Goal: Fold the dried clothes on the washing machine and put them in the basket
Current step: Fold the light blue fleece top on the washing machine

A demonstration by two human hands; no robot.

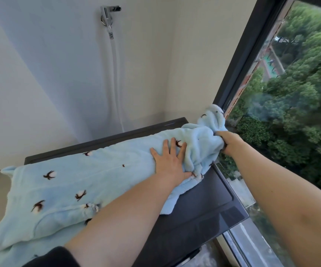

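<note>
A light blue fleece garment [69, 182] with small brown and white cotton-flower prints lies stretched across the dark top of the washing machine [204, 205]. My left hand [170, 160] lies flat on it with fingers spread, pressing the cloth down near its right end. My right hand [228, 143] grips the bunched right end of the garment by the window, fingers curled into the fabric. A part of the garment hangs over the machine's left front edge. No basket is in view.
A chrome tap [108, 14] with a white hose [115, 74] is on the wall behind the machine. A dark-framed window [238, 60] stands close on the right, trees beyond it. The machine's right edge nearly meets the glass.
</note>
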